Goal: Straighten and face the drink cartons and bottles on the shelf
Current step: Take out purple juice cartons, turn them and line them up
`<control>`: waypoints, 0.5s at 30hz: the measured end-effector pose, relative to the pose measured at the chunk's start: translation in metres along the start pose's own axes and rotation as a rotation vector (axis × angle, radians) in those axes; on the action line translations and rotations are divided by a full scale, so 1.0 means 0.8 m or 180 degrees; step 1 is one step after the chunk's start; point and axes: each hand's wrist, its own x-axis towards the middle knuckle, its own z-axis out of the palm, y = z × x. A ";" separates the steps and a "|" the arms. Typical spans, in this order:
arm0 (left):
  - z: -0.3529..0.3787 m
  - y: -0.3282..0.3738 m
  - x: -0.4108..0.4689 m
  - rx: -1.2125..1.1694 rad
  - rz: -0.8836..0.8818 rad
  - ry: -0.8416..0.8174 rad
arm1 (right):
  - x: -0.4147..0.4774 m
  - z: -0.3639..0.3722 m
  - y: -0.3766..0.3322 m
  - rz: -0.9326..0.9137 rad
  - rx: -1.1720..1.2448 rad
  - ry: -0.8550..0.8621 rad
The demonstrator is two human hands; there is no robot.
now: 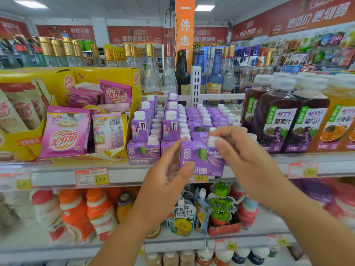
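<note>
Your right hand (236, 150) pinches the white cap (212, 141) of the purple juice carton (201, 160) at the shelf lip (134, 175). Your straight-fingered left hand (169, 169) touches its nine-o'clock side. It is likely light, stiff and dentable, so grip the flat sides.

Glossy purple paperboard carton (201, 158), white plastic cap (212, 141)

Covered and blurred
The right hand (240, 150) partly hid the cap (212, 141); the purple carton (201, 160) overlapped 1 price tag (200, 177); lower bottles (76, 212) were blurred.
</note>
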 end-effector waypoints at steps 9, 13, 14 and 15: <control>0.020 -0.025 -0.035 -0.1150 -0.0516 0.0123 | -0.067 0.030 0.036 0.0392 0.0761 0.0459; 0.023 -0.031 -0.047 -0.1353 -0.0699 0.0103 | -0.080 0.040 0.049 0.0388 0.0484 0.0693; 0.024 -0.031 -0.049 -0.1393 -0.0721 0.0086 | -0.083 0.041 0.051 0.0436 0.0538 0.0688; 0.026 -0.030 -0.051 -0.1417 -0.0724 0.0065 | -0.086 0.042 0.051 0.0498 0.0643 0.0648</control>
